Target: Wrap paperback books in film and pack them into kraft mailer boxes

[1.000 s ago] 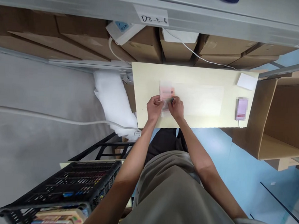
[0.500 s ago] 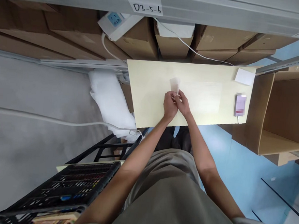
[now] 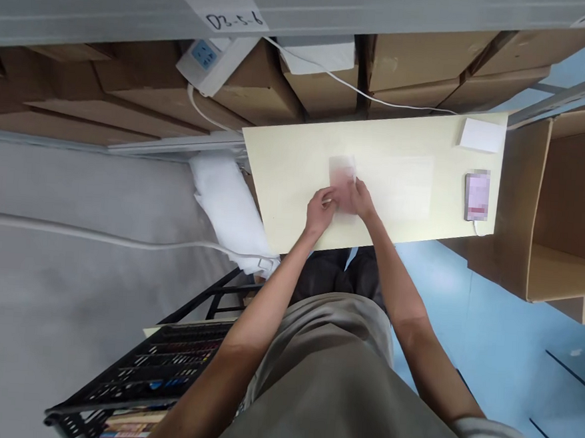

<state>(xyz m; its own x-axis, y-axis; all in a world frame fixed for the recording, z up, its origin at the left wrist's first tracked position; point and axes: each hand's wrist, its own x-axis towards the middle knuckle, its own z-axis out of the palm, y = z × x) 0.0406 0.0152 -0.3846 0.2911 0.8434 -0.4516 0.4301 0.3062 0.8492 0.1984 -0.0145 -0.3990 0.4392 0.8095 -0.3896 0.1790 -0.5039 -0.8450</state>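
My left hand point(image 3: 320, 209) is over the middle of the pale yellow tabletop point(image 3: 286, 172), its fingers pinched on a small white strip point(image 3: 327, 201) whose kind I cannot make out. Close beside it, my right hand point(image 3: 362, 198) grips the right edge of a thin, see-through plastic bag or sheet point(image 3: 342, 172). This plastic looks pinkish and is smeared by motion. It spans the gap between both hands, and its left edge meets the left fingertips. Just to the right, another translucent sheet point(image 3: 409, 187) lies flat on the tabletop.
A phone point(image 3: 477, 197) with a cable and a white box point(image 3: 481, 135) are at the table's right end. An open carton point(image 3: 516, 208) stands beyond. Cartons point(image 3: 424, 61) and a power strip point(image 3: 216, 63) line the shelf behind. A black crate point(image 3: 162, 370) is at lower left.
My hands have moved apart from being close together, the left one shifting left. The thin plastic now shows spread between them. The view has tilted slightly.
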